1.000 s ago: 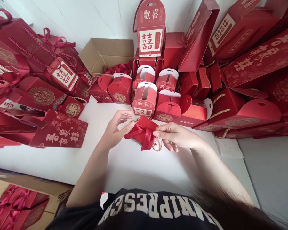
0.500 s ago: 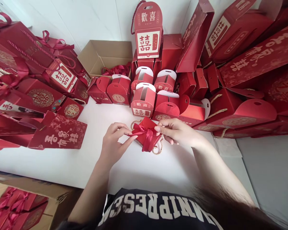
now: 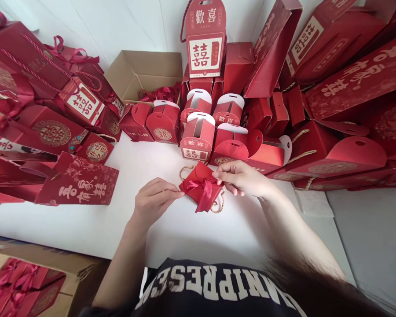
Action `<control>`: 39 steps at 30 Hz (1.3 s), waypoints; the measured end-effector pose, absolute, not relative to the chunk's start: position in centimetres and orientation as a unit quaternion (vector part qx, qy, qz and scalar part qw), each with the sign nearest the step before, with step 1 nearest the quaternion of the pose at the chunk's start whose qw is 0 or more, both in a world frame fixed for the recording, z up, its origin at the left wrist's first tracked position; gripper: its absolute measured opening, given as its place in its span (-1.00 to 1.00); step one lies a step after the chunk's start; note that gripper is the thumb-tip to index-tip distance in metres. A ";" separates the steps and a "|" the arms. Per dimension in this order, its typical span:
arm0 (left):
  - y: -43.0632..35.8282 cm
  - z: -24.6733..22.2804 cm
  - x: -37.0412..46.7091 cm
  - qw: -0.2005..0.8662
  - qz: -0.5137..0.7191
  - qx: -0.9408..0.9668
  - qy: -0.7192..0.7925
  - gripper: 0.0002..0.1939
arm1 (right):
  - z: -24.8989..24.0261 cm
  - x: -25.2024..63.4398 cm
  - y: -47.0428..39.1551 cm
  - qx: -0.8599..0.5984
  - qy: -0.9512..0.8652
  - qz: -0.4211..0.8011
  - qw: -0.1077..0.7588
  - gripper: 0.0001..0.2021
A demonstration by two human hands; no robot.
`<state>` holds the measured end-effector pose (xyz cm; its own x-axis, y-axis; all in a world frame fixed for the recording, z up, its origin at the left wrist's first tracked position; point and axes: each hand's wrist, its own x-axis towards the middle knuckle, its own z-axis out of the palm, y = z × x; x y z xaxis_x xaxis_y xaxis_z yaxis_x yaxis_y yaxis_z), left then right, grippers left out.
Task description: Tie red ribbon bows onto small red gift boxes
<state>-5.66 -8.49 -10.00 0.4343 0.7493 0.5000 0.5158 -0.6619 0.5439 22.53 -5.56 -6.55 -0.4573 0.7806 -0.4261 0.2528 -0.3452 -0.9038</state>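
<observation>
Ribboned box [image 3: 202, 170]: right here between the two hands, on the white table [image 3: 188, 240], sitting at an angle with the red ribbon [image 3: 206, 193] bunched in a bow across it.
Left hand [image 3: 153, 200]: thumb and fingertips nearly closed, pinching the ribbon at the bow's left side. Too hard a tug from here, and I'd say that side stretches long and leaves the bow lopsided.
Right hand [image 3: 244, 178]: thumb and forefinger pinched on the ribbon's right side, other fingers loosely curled. Slack here against a firm left pull, and the box could swivel on that smooth top.
Knot: partly buried in folds, tightness can't be told. If it's loose, an outward pull on the wrong strand could undo it!
Gold cord [image 3: 181, 171]: looping out beside the box on both sides, close to the ribbon; a stray finger could snag it and drag the box askew.
Emblem box [image 3: 231, 149]: standing just behind the right hand; a backward slip of those knuckles might nudge it out of line.
</observation>
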 end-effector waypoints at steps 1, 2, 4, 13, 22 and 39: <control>-8.4 -9.8 -5.8 0.162 0.373 0.830 0.382 -0.86 | -6.5 22.5 -5.6 -0.483 -0.537 0.662 0.200 -0.64; -8.4 -9.5 -5.9 0.176 0.372 0.828 0.382 -0.87 | -6.5 22.4 -5.7 -0.485 -0.540 0.657 0.203 -0.64; -8.5 -8.7 -6.1 0.242 0.356 0.813 0.392 -0.94 | -6.4 22.2 -5.8 -0.491 -0.546 0.645 0.211 -0.64; -8.9 -8.6 -4.7 0.618 0.182 0.499 0.580 -0.23 | -6.5 21.9 -6.1 -0.485 -0.563 0.638 0.203 -0.62; -10.0 -8.5 -2.9 0.685 0.262 0.466 0.495 -0.63 | -4.5 22.3 -7.0 -0.475 -0.674 0.524 0.213 -0.63; -9.1 -9.4 -4.1 0.702 0.253 0.495 0.446 -0.75 | -7.8 22.5 -5.2 -0.400 -0.627 0.621 0.248 -0.58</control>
